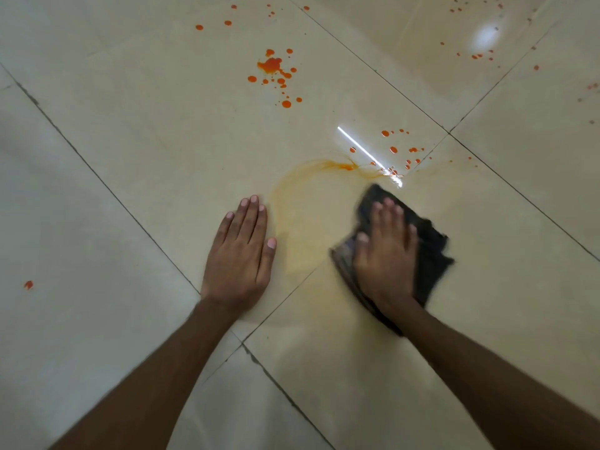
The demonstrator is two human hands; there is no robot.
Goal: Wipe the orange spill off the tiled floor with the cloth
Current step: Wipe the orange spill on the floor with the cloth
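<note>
My right hand (386, 251) presses flat on a dark crumpled cloth (431, 251) on the cream tiled floor (130, 131). The cloth looks blurred. My left hand (242, 251) lies flat on the tile beside it, fingers together, holding nothing. Between and beyond the hands curves a thin smeared orange streak (305, 172). An orange splat with droplets (271, 64) sits farther ahead. More orange drops (394, 149) lie just past the cloth, near a bright light reflection.
Small orange specks (477, 56) dot the far right tile, and a lone orange spot (28, 284) lies at the left. Dark grout lines (97, 180) cross the floor diagonally. A faint yellowish film covers the tile near the cloth.
</note>
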